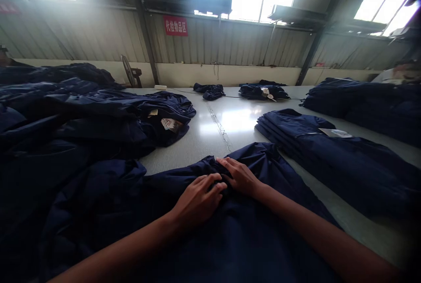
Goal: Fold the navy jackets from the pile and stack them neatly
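A dark navy garment (pixel 243 234) is spread on the table in front of me, bunched into folds near its far edge. On that bunched part, my left hand (pixel 200 197) has its fingers curled down around the fabric; its thumb is hidden. Just to the right and slightly farther away, my right hand (pixel 240 175) grips the same edge, with cloth between thumb and fingers. The two hands nearly touch at the fingertips. Whether the garment is trousers or a jacket I cannot tell.
A heap of navy garments (pixel 98 112) with paper tags lies at left. Folded navy garments (pixel 315 147) are stacked at right, beside a larger stack (pixel 368 103). Smaller bundles (pixel 210 91) sit at the far side of the pale table (pixel 184 151). A fan (pixel 131 72) stands behind. People are partly visible at both edges.
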`<state>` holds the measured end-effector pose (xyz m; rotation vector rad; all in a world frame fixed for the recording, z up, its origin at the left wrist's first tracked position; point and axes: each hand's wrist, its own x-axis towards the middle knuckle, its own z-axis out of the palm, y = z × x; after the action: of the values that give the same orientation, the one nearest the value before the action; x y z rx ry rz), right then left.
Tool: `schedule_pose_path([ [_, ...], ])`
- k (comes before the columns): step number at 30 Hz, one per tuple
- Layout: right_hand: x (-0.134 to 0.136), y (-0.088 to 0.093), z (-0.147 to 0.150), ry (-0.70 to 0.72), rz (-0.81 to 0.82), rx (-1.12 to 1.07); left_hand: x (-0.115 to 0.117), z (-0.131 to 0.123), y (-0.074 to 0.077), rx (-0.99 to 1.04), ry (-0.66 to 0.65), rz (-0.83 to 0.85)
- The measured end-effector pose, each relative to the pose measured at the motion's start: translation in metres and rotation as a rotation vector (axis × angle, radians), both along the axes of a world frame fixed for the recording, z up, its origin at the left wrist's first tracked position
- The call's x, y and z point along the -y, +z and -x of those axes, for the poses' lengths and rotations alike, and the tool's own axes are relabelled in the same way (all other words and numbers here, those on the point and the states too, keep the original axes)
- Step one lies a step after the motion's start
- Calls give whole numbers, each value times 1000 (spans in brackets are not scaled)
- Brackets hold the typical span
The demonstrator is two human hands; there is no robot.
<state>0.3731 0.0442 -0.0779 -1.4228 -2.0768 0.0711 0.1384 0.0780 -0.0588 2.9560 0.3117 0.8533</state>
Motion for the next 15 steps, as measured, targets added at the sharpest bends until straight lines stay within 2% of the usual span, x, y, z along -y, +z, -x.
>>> schedule_pose_path([
  [3, -2, -7, -3, 0, 17, 0, 0, 3, 4, 156, 53, 123],
  [6, -1, -5, -3, 28, -16, -17, -3, 3, 6, 246, 251, 177],
  [9, 4, -2, 0, -1, -158, -15, -8, 1, -1, 214, 377, 171],
  [12, 13, 3, 4, -48, -363, 29, -12, -1, -10, 164, 393, 152],
  [15, 20, 9, 6, -103, -513, 89, -15, -2, -13, 159, 403, 169],
])
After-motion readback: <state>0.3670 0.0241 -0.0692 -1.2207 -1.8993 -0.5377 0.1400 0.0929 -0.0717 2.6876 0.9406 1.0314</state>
